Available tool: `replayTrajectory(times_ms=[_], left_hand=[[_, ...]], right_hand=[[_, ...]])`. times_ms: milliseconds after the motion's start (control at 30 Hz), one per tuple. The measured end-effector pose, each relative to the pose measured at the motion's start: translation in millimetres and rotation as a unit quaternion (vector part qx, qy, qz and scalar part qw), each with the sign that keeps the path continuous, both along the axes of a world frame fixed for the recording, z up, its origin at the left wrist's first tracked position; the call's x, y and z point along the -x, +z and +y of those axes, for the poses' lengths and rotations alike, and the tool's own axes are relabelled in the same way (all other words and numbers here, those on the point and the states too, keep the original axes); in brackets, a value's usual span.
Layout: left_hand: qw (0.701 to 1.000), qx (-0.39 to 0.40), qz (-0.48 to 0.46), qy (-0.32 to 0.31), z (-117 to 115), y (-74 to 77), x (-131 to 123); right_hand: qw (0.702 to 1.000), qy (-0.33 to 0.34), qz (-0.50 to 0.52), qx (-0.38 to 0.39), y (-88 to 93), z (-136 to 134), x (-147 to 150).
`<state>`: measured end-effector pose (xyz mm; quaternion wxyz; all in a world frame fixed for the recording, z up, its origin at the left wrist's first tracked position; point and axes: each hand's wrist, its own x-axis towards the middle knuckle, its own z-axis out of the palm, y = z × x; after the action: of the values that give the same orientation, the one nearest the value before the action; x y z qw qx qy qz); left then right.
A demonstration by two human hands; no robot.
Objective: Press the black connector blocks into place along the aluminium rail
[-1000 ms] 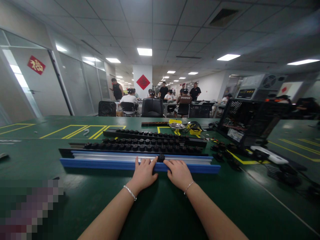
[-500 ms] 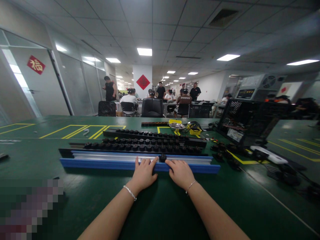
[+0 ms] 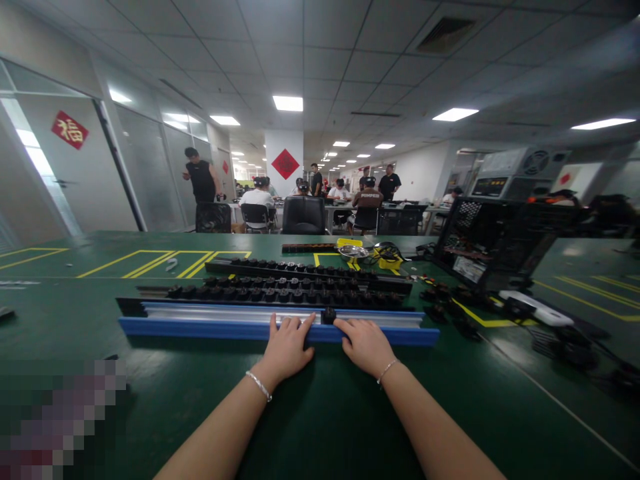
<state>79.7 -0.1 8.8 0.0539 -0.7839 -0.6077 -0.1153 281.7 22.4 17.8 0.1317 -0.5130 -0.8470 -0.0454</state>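
Observation:
A long blue rail with a silver inner channel lies crosswise in front of me. In that channel sits a small black round-edged piece, between my hands. My left hand rests over the rail's near wall with its fingers spread. Its index fingertip is just left of the black piece. My right hand lies over the rail to the right, fingers extended, with the index fingertip at or very near the piece's right side. Part of the rail is hidden under both hands.
Behind the rail lie black strips bearing rows of black round parts. Loose black parts are scattered to the right, near an open computer case. A metal dish stands farther back. People sit and stand beyond the green table.
My right hand has shifted slightly right, and the black piece has moved a little right in the channel. My left hand stays in place. A standing person in the background has moved left.

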Motion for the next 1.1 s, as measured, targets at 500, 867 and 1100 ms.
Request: replayTrajectory(times_ms=[500, 867, 1100], left_hand=[[1.0, -0.011, -0.005, -0.008, 0, -2.3, 2], [1.0, -0.001, -0.003, -0.002, 0, 0.1, 0], [1.0, 0.005, 0.004, 0.001, -1, 1.2, 0]], right_hand=[[1.0, -0.004, -0.001, 0.009, 2.3, 3, -11], [1.0, -0.003, 0.004, 0.001, 4.9, 4, -22], [1.0, -0.008, 0.014, -0.002, 6.3, 4, -25]])
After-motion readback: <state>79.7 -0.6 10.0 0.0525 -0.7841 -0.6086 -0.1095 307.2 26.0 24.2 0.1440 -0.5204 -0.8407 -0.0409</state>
